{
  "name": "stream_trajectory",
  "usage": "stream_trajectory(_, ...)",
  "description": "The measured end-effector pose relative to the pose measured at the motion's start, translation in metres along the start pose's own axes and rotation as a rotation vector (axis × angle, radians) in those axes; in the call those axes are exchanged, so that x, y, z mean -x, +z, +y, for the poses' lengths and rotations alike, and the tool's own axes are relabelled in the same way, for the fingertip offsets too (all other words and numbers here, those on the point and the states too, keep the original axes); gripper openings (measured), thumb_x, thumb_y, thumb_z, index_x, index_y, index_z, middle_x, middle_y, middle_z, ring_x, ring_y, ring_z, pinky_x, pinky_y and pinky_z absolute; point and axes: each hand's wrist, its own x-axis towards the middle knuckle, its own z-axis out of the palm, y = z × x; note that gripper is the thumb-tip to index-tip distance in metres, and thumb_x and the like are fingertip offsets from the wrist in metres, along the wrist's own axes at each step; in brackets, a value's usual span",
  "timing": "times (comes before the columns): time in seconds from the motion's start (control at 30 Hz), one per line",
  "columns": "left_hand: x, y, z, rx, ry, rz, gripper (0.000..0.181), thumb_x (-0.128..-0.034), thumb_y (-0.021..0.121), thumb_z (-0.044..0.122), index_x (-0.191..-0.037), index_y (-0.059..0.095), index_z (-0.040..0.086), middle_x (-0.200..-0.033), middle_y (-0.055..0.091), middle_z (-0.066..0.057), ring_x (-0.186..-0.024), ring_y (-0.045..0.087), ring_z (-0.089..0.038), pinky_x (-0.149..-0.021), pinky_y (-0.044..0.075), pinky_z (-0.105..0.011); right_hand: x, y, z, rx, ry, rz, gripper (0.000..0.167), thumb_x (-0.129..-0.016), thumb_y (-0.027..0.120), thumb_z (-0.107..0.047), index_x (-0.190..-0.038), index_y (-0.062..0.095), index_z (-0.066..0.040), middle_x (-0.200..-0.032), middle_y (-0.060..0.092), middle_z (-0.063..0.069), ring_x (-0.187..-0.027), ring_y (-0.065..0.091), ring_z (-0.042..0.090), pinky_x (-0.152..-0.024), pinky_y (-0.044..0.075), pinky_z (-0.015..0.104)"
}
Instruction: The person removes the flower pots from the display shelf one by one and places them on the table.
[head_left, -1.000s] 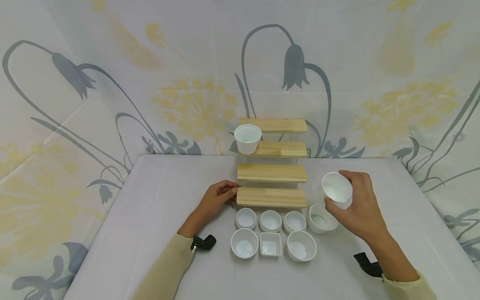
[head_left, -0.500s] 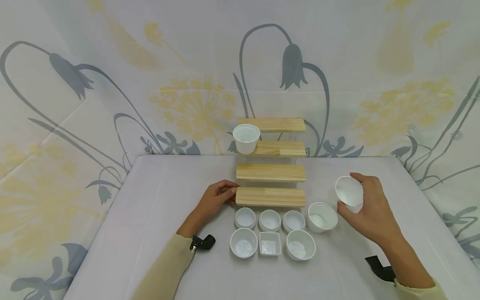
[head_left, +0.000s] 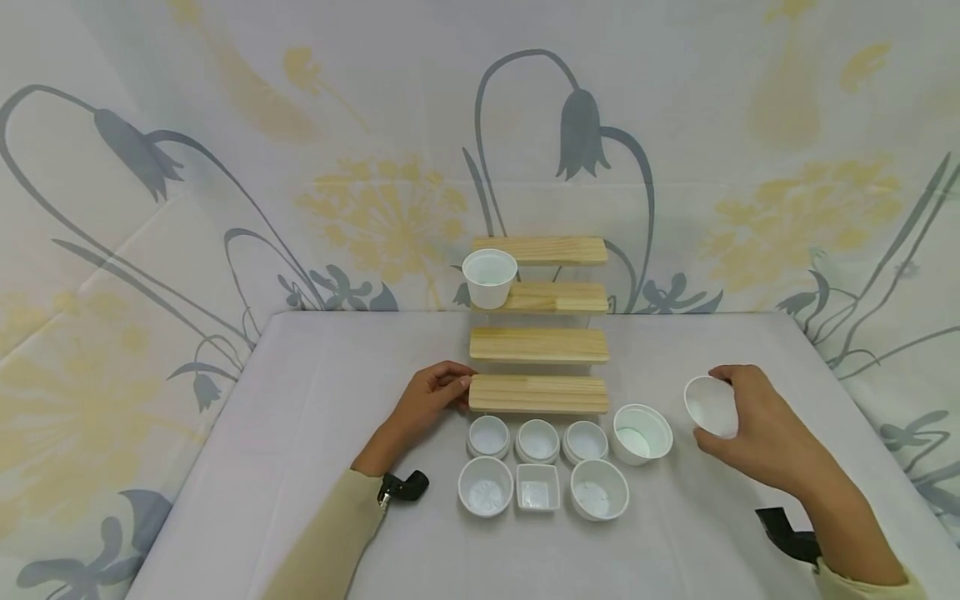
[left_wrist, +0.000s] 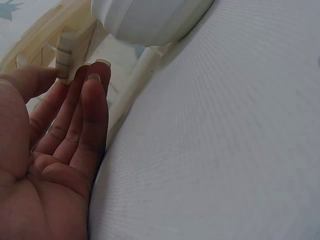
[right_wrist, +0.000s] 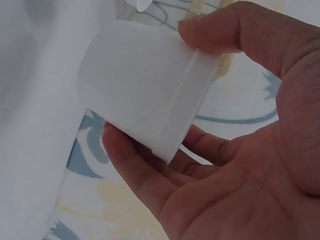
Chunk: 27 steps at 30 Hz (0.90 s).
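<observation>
My right hand holds a white cup by its sides, thumb on one side and fingers on the other, at the right of the table. In the right wrist view the cup lies tilted between thumb and fingers. My left hand grips the left end of the lowest plank of a stepped wooden shelf stand. The left wrist view shows the thumb and fingertips around the stand's end. Another white cup stands upright at the left of the upper planks.
In front of the stand sit several small white bowls, among them a square dish and a round bowl. A larger white cup stands right of them. Patterned cloth hangs behind the white tabletop.
My right hand has carried the cup rightward and slightly toward me, away from the larger cup standing there. My left hand stays at the stand's end.
</observation>
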Motion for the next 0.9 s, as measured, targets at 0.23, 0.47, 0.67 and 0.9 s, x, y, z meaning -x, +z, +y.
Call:
stream_trajectory(0.23, 0.001, -0.001, -0.001, -0.004, 0.003, 0.001, 0.026, -0.1091, 0.062, 0.013, -0.128, 0.066, -0.005, -0.113, 0.073, -0.026, -0.092, 0.071, -0.024, -0.077, 0.061, -0.029, 0.001, -0.002, 0.004, 0.028, 0.050, -0.134, 0.087, -0.080, 0.091, -0.017, -0.139, 0.039, 0.019, -0.133, 0.050, 0.037, -0.109, 0.055, 0.045, -0.086, 0.051, 0.060)
stream_trajectory(0.47, 0.000, -0.001, -0.001, 0.000, 0.003, -0.002, 0.027, -0.1090, 0.062, 0.013, -0.128, 0.066, -0.006, -0.113, 0.072, -0.030, -0.092, 0.071, -0.026, -0.077, 0.061, -0.028, 0.000, -0.001, 0.006, 0.034, 0.077, -0.213, 0.088, -0.078, 0.093, -0.020, -0.137, 0.041, 0.018, -0.129, 0.054, 0.036, -0.109, 0.058, 0.044, -0.089, 0.053, 0.061)
stream_trajectory(0.67, 0.000, -0.001, 0.000, -0.003, 0.001, 0.001, 0.028, -0.1092, 0.062, 0.013, -0.128, 0.066, -0.006, -0.113, 0.072, -0.028, -0.092, 0.071, -0.024, -0.077, 0.061, -0.028, 0.000, 0.002, 0.011, 0.028, 0.068, -0.243, 0.085, -0.075, 0.095, -0.020, -0.132, 0.045, 0.016, -0.122, 0.060, 0.029, -0.102, 0.061, 0.037, -0.083, 0.056, 0.053)
stream_trajectory(0.9, 0.001, -0.001, -0.001, -0.006, 0.007, 0.001, 0.026, -0.1091, 0.062, 0.013, -0.127, 0.066, -0.005, -0.110, 0.074, -0.021, -0.091, 0.072, -0.022, -0.077, 0.062, -0.029, 0.001, 0.007, 0.014, 0.021, 0.049, -0.259, 0.083, -0.074, 0.096, -0.020, -0.131, 0.046, 0.014, -0.121, 0.061, 0.027, -0.103, 0.061, 0.036, -0.084, 0.055, 0.053)
